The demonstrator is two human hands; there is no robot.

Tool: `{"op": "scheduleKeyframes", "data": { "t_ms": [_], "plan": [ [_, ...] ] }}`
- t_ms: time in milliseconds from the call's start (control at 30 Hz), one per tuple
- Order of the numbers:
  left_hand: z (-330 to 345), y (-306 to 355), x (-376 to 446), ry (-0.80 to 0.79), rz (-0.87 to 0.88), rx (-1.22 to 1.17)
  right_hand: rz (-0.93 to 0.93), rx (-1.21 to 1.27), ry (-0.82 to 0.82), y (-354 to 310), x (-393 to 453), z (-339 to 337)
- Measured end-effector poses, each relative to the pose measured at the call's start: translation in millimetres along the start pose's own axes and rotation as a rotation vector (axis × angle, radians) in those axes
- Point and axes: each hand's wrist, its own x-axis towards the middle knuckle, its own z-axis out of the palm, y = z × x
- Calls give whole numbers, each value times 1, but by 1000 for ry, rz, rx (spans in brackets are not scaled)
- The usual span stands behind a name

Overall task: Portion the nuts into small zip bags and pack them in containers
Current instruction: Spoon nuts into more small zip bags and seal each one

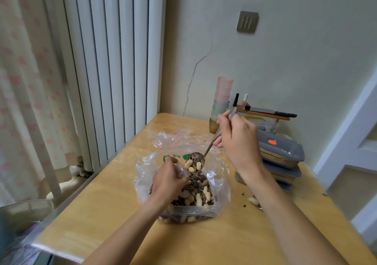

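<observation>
The filling step is in hand: the right hand (237,140) grips a spoon (206,153) heaped with nuts (192,165) over the big open bag (221,185) on the desk (106,199). The left hand (168,180) pinches a small zip bag (182,169) open just below the spoon's bowl. Next, the spoon probably needs tipping squarely into that narrow mouth; the stacked containers (285,152) wait to the right, lids on.

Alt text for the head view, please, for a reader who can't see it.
Right hand holds a spoon of peanuts and sunflower seeds over a small zip bag pinched by the left hand, above a large open bag of nuts.
</observation>
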Motion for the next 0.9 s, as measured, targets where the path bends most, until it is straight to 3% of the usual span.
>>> {"op": "scheduleKeyframes", "data": {
  "t_ms": [167,533,900],
  "plan": [
    [2,-2,0,-1,17,-13,10,48,-24,-5,3,1],
    [8,-3,2,43,59,-108,-249,-32,-14,-18,1,0],
    [8,-3,0,56,50,-169,-179,-11,11,-14,-1,2]
  ]
}}
